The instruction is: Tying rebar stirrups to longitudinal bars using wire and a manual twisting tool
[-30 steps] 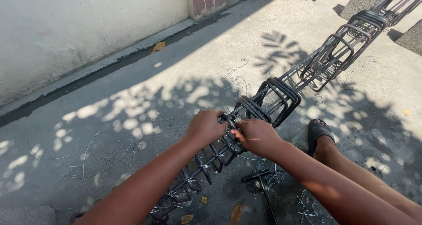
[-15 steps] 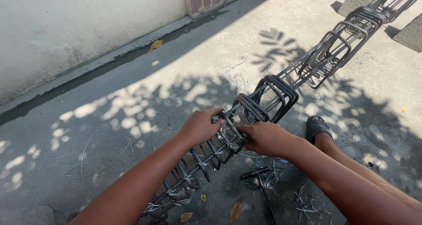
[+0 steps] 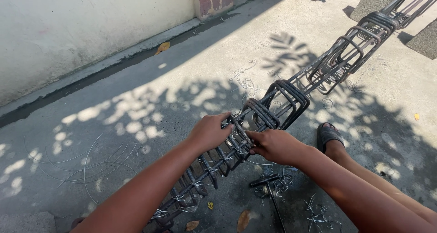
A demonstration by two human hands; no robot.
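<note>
I have my left hand (image 3: 210, 131) and right hand (image 3: 274, 145) both clamped on the long dark ribbed-steel rebar cage (image 3: 255, 119). I'd judge it best to hold the square stirrup (image 3: 236, 133) steady between them while cinching its thin silver tie wire (image 3: 233, 135) snug.

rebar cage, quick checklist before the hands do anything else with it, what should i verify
1. Left hand on the rebar cage: ok, it grips the top at a stirrup.
2. Right hand on the cage: ok, it holds the near side, close beside the left.
3. Tie wire at that stirrup twisted tight: cannot tell, the fingers cover it.
4. Loose stirrups ahead: not ok, bunched together and leaning, not spaced.
5. Sandalled foot clear of the cage: ok, beside it, apart.
6. Ground by the knees: not ok, wire offcuts and a dark tool lie scattered there.
</note>
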